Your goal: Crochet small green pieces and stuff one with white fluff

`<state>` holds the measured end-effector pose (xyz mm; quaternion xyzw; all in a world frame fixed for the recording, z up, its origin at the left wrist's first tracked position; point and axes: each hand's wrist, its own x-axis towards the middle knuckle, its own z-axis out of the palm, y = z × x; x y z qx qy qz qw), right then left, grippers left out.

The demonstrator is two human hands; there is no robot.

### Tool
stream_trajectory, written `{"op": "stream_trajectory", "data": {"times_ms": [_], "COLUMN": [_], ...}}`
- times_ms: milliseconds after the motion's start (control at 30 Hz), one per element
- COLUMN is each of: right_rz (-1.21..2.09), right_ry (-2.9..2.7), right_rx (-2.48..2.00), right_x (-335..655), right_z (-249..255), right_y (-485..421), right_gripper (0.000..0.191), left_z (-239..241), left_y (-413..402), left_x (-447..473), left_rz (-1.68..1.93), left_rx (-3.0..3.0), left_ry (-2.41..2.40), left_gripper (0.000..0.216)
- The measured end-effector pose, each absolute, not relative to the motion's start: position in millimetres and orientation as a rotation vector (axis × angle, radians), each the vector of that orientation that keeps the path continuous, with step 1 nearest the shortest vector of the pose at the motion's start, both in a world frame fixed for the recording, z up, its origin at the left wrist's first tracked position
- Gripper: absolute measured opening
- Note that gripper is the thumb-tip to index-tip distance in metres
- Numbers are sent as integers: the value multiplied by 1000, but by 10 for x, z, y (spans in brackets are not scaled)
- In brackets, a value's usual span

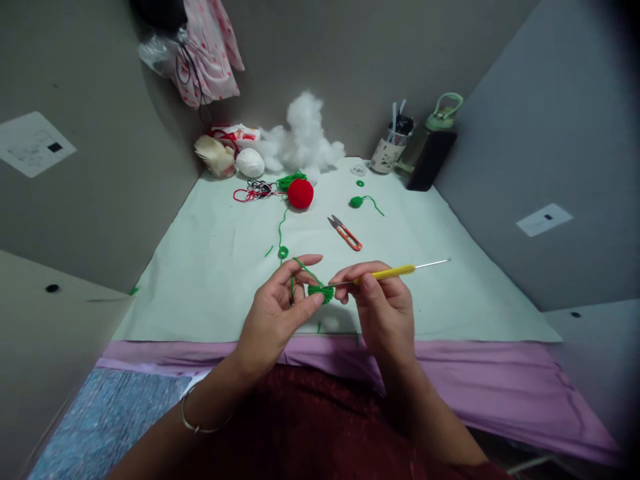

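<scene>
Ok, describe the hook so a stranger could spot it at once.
Over the pale table cover, near its front edge, is the right hand. The hook is in its fingers, one tip at the green crochet piece. Unlike the orange-handled snips lying beyond, it has a yellow handle with thin metal at both ends.

We're seeing room between our left hand (275, 310) and the table's (200, 287) left edge, while stuffing (307, 130) is blocking the far edge.

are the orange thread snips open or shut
Open: the orange thread snips lie on the pale green cover with a visible gap between their blade tips.
</scene>
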<state>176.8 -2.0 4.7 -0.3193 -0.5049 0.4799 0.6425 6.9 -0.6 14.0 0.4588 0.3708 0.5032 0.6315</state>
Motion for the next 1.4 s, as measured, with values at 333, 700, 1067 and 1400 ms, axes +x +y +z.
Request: {"op": "stream_trajectory", "data": {"times_ms": [333,700,1067,1400], "right_rz": [413,73,779,343], "right_ry": [-1741,-1817,-1408,-1543], "right_rx": [-784,-829,-797,-874], "right_x": [1789,1768,1707,1725], "right_z": [137,15,97,74], "right_y": [-126,-126,-63,-107], "right_gripper": [23,33,17,26], "left_z": [131,221,212,125], "left_y": [-33,40,15,101], "left_x": [93,31,82,55], "left_rz": [1241,960,1074,955], "left_rx": [1185,682,824,566], "left_ry": [1029,680,710,611], "left_gripper": [44,65,50,37]}}
